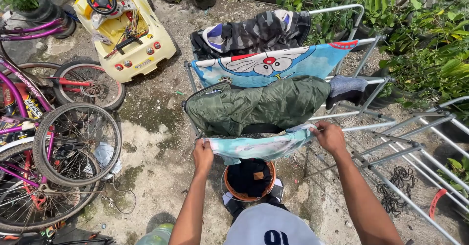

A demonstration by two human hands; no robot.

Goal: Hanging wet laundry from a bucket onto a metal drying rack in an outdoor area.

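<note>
Landmark: metal drying rack [362, 109]. Far left of it, bicycles [58, 142] and a yellow toy car [122, 25] stood on the concrete. Left hand [203, 153] was closed on the left end of a pale teal cloth [259, 146], at the rack's nearest rail. Already draped on the rails behind: green jacket [254, 106], blue cartoon towel [273, 65], camouflage garment [264, 30]. Right hand [330, 136] gripped the cloth's right end, stretching it along the rail. Just below the rack's near edge, an orange basket [250, 180] held dark laundry. Judged: roughly half hung; teal cloth not yet settled
</note>
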